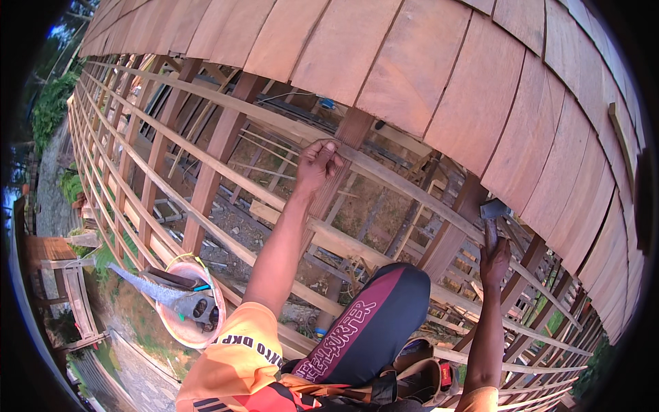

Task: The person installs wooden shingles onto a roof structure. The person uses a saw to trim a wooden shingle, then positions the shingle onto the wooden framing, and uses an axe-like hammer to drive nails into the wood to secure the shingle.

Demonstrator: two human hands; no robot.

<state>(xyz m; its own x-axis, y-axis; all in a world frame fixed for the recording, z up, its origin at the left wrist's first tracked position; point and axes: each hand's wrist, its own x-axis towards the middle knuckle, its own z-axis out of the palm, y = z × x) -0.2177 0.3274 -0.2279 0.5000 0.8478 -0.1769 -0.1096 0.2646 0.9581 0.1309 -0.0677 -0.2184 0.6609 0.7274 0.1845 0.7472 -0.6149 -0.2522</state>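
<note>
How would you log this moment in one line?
left hand: fingers curled, at batten | right hand: grips dark-headed tool | picture top: wooden shingles | lower left: bucket holding saw

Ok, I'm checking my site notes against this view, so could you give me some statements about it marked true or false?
1. The right hand grips a dark-headed hand tool. True.
2. The left hand is inside the round pinkish bucket. False: it is up by a long, pale wooden batten, fingers curled.
3. Reddish-brown flat wooden shingles run across the top of the view. True.
4. The bucket is on the person's right. False: it is on the left.
5. A tapering grey blade sticks out past the bucket's rim. True.
6. The dark trouser leg is one plain colour. False: it has a maroon panel.
</note>
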